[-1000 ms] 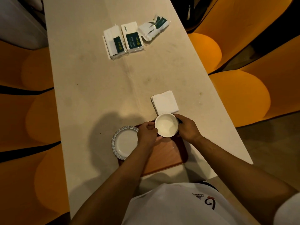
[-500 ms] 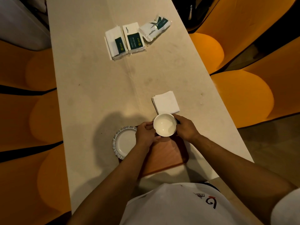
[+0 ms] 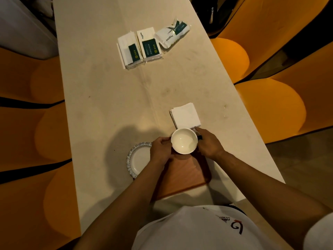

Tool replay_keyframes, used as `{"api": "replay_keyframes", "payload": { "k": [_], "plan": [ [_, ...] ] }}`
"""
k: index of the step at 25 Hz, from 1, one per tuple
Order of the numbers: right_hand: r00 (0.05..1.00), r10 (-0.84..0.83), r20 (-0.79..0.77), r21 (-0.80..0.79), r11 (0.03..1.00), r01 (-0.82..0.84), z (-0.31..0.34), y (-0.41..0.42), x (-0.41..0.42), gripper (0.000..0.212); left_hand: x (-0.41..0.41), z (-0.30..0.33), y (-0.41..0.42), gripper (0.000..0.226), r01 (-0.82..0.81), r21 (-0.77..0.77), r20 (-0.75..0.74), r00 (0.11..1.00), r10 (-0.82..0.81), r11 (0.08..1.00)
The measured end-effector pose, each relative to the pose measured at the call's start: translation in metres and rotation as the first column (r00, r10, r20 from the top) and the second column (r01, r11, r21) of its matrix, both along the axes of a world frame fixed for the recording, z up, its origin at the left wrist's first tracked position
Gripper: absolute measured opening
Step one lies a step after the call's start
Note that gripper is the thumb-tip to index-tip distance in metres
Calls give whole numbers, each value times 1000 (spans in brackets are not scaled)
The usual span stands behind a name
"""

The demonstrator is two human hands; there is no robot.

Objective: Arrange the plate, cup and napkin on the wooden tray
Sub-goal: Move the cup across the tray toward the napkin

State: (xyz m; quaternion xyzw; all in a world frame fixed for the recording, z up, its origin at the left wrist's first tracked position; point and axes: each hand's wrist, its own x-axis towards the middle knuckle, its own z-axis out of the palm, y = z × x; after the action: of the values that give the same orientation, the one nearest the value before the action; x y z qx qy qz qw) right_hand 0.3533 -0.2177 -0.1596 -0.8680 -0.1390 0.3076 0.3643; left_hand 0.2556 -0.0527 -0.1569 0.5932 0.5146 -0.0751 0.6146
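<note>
Head view: your left hand (image 3: pixel 161 150) and right hand (image 3: pixel 208 145) clasp the white cup (image 3: pixel 183 141); lower it level onto the wooden tray (image 3: pixel 187 175), clear of the rim.

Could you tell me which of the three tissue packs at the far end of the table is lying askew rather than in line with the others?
The rightmost tissue pack. It is turned at an angle and has a crinkled wrapper, while the left pack and the middle pack lie side by side, parallel.
</note>
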Motion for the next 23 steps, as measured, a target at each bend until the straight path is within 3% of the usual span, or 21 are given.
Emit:
{"api": "replay_keyframes", "payload": {
  "k": [2,6,10,13,17,23],
  "plan": [
    [995,-77,58,-74,994,81,-5,-7,9,45,7,1,9,9,34,83,-35,999,-31,996],
    [963,-270,2,-187,946,266,-19,-14,37,35,35,0,29,17,100,207,-103,991,-80,973],
    [920,-368,-132,-161,924,347,-23,-3,69,38,75,-3,36,10,50,74,-73,996,-44,996],
    [900,-397,-179,-116,917,382,-23,11,85,25,96,-7,33,7,81,-11,-92,992,-82,997],
    [888,-391,-240,-115,920,374,-22,27,97,17,109,-10,30,15,121,-20,-144,982,-123,992],
    [829,-390,-401,-82,917,391,-28,41,105,26,116,-17,32,16,107,-50,-163,980,-114,993]
  ]
}}
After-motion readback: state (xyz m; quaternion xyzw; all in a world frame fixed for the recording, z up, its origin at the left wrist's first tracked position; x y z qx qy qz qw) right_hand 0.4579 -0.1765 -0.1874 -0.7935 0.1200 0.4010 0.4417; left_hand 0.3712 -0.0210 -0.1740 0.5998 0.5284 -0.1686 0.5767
